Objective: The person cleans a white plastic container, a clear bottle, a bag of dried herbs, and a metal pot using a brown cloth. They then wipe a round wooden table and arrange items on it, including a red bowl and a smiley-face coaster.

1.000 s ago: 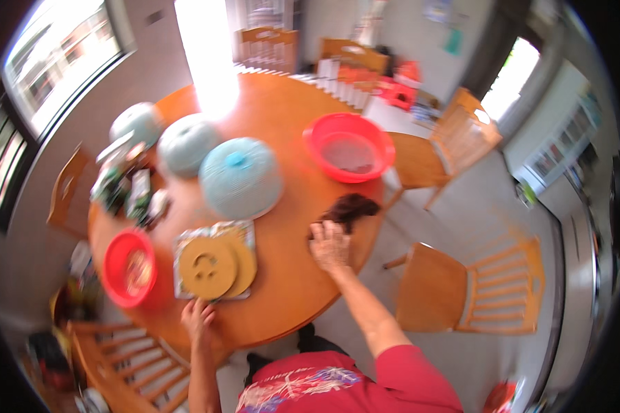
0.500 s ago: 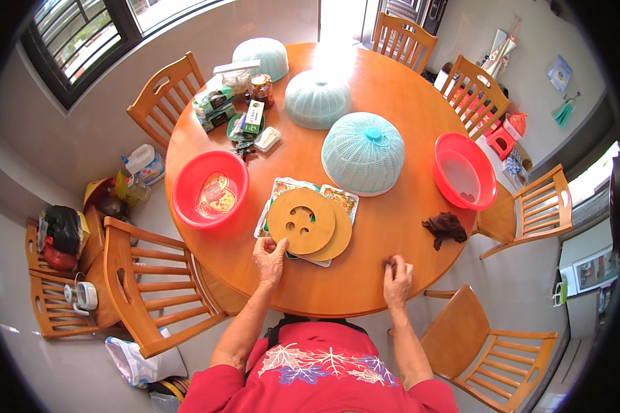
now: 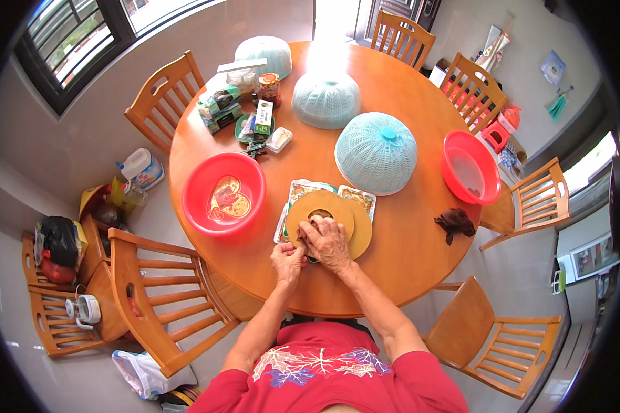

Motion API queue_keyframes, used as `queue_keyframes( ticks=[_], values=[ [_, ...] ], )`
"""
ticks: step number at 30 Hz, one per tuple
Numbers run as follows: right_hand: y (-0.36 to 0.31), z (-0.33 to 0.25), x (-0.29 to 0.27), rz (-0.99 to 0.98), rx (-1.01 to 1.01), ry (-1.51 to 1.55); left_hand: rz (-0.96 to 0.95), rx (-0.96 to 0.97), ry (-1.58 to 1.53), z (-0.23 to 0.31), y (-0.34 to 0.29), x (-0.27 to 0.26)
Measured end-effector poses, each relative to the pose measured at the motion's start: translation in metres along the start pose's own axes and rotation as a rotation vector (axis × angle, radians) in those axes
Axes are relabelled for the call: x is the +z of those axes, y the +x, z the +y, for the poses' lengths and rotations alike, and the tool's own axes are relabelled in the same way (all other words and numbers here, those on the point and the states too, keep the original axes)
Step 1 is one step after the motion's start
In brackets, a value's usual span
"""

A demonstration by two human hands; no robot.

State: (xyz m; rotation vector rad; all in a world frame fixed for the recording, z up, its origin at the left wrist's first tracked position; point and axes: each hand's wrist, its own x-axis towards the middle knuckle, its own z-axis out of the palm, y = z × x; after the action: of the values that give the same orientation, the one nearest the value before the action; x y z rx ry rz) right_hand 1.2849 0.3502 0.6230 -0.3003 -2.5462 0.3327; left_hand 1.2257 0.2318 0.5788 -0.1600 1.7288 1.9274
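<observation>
Two round tan-brown discs overlap near the front of the table; the upper disc (image 3: pixel 297 216) has holes cut in it, and the lower disc (image 3: pixel 363 236) shows at its right. My left hand (image 3: pixel 288 263) is closed, pinching the near left edge of the upper disc. On top of that disc rests my right hand (image 3: pixel 328 246), fingers bent down over the holes and covering most of them. Whatever its fingertips hold is hidden. Colourful printed sheets (image 3: pixel 303 186) lie under the discs. A crumpled dark brown cloth (image 3: pixel 455 222) sits to the right.
A red basin (image 3: pixel 194 210) with a heart pattern stands left, another red basin (image 3: pixel 474 148) right. Pale blue mesh food covers (image 3: pixel 375 153) stand behind the discs. Jars, boxes and packets (image 3: pixel 263 117) crowd the far left. Wooden chairs (image 3: pixel 169 303) surround the table (image 3: pixel 406 255).
My right hand has moved from the table's front edge up and left onto the upper disc. My left hand remains at the disc's edge. The whole view has shifted slightly.
</observation>
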Motion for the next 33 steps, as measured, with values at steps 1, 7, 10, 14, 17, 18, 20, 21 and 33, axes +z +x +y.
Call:
queue_keyframes(
  ticks=[1,7,10,14,17,18,20,21,33],
  values=[
    [0.008,0.003,0.000,0.040,-0.014,-0.054,-0.004,-0.027,0.012,0.008,-0.003,0.002],
    [0.069,0.029,0.028,0.141,0.467,-0.141,-0.075,-0.053,-0.004,0.016,-0.002,0.002],
    [0.082,0.020,0.037,0.073,0.435,-0.206,-0.100,-0.046,0.014,0.014,-0.001,0.001],
    [0.062,-0.012,0.038,-0.059,-0.084,-0.131,-0.096,-0.065,0.016,0.005,0.004,0.001],
    [0.043,-0.023,0.015,-0.132,-0.127,0.069,-0.084,-0.081,-0.048,-0.001,0.008,0.000],
    [0.035,-0.023,0.009,-0.140,-0.127,0.110,-0.090,-0.066,-0.069,-0.001,0.007,-0.001],
    [0.015,-0.018,-0.006,-0.155,-0.130,0.186,-0.105,-0.035,-0.118,-0.002,0.003,0.000],
    [0.005,-0.014,-0.012,-0.152,-0.086,0.219,-0.108,-0.030,-0.112,-0.002,0.002,0.001],
    [-0.085,0.049,-0.144,-0.181,0.204,-0.215,-0.198,0.161,-0.012,0.016,-0.023,0.010]
  ],
)
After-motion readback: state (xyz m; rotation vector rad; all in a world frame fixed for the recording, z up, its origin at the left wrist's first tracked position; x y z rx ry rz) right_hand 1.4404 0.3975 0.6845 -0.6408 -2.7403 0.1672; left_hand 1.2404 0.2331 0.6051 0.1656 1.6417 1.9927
